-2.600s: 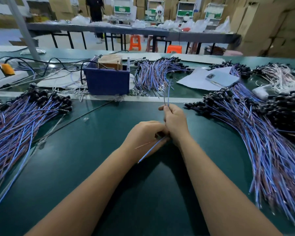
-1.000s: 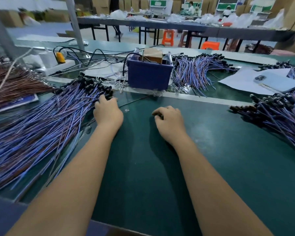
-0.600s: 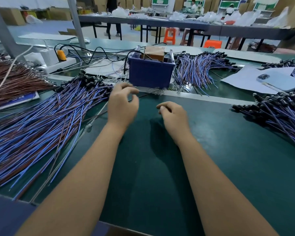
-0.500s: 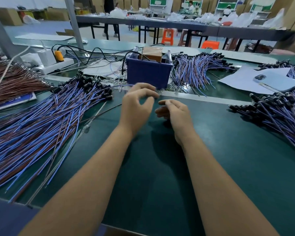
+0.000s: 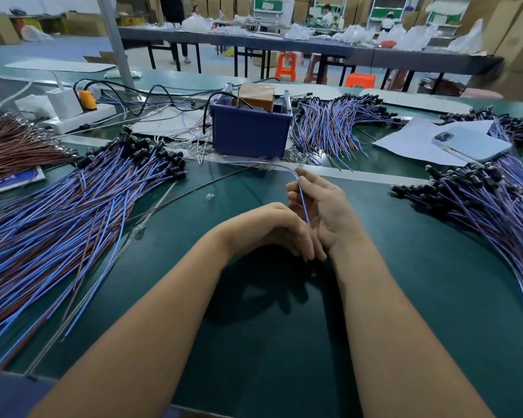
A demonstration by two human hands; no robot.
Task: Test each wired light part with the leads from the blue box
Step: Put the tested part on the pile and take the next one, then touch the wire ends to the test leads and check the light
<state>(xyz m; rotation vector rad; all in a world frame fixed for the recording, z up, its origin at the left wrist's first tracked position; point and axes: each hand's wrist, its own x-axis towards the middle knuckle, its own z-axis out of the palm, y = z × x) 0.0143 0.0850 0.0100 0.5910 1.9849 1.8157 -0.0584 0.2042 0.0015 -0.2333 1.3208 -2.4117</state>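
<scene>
One blue-wired light part (image 5: 303,200) runs up between my two hands at the table's middle and bends left toward the blue box (image 5: 249,134). My right hand (image 5: 326,206) stands palm-left and pinches the wire near its bend. My left hand (image 5: 269,230) lies against the right palm with fingers curled down, and the wire's lower end disappears under them. A thin dark lead (image 5: 194,188) from the box lies across the green mat (image 5: 284,327), untouched, left of my hands.
Big heaps of blue-wired parts lie on the left (image 5: 73,212), the right (image 5: 480,206) and behind the box (image 5: 338,128). A brown wire bundle (image 5: 12,146) and power strip (image 5: 76,116) are far left. A phone (image 5: 471,143) rests on paper at the back right.
My left hand left the left heap with one wired part and came to the middle. My right hand rose from the mat, turned palm-left and took hold of the wire.
</scene>
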